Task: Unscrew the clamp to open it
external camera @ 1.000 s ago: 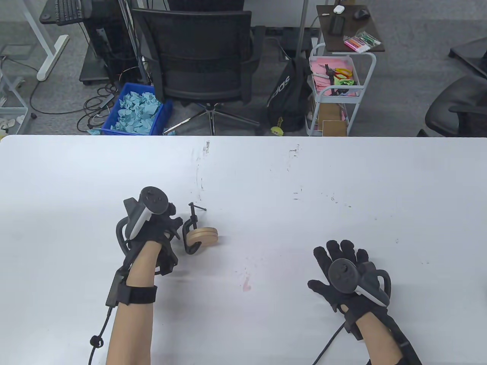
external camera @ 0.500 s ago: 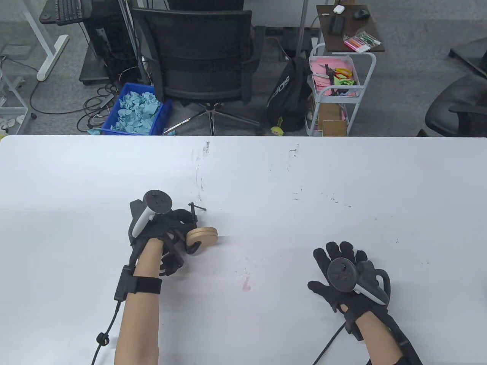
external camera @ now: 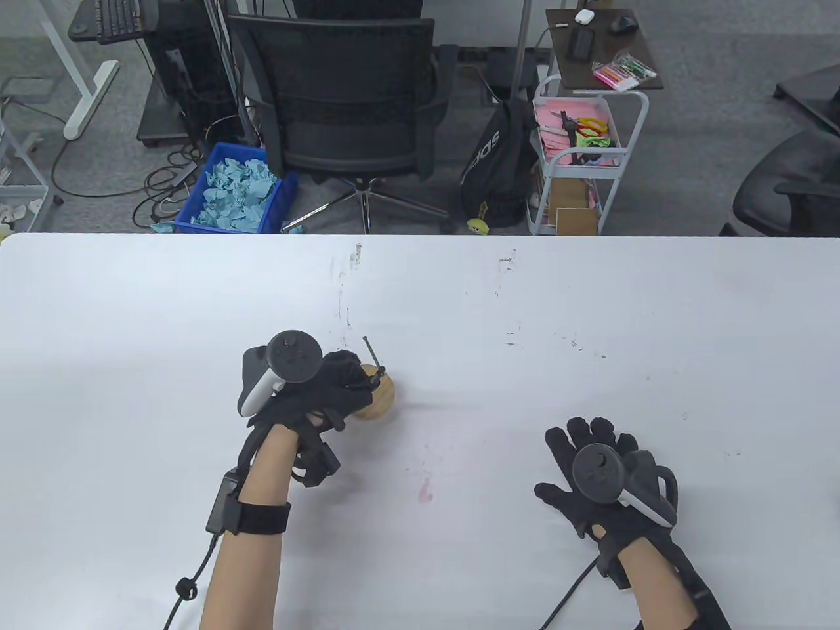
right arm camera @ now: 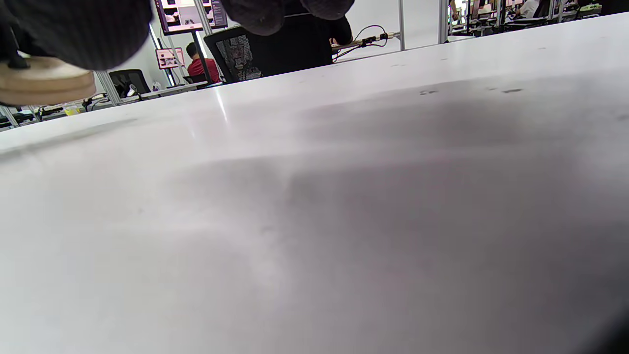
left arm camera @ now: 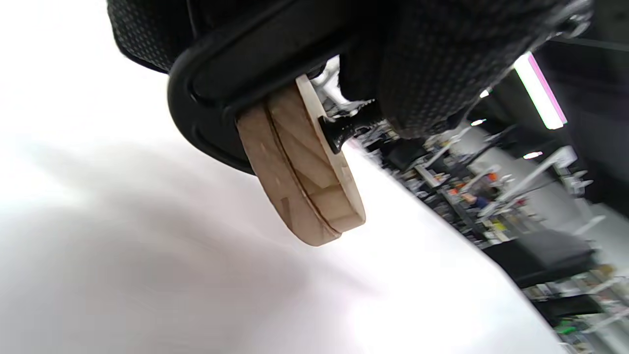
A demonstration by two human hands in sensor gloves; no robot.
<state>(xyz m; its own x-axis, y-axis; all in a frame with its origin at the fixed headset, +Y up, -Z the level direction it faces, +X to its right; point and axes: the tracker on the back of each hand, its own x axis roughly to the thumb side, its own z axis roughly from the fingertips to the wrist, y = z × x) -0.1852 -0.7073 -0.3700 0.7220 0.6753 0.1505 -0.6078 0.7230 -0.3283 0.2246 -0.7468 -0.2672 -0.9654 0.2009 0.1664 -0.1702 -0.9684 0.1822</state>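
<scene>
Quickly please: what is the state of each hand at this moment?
Left hand: closed, gripping the clamp that holds the wooden discs.
Right hand: open, fingers spread, holding nothing.

Even overhead light, table view sharp. Table [external camera: 590,315] bright; soft shadows under both hands. Left wrist view: table blown out, background blurred, ceiling strip light [left arm camera: 540,91] glaring. Right wrist view: broad grey shadow, small glare streak, near fingers defocused.

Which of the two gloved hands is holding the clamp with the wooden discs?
The left hand grips the clamp with the wooden discs. The right hand lies apart on the table, fingers spread, holding nothing.
</scene>
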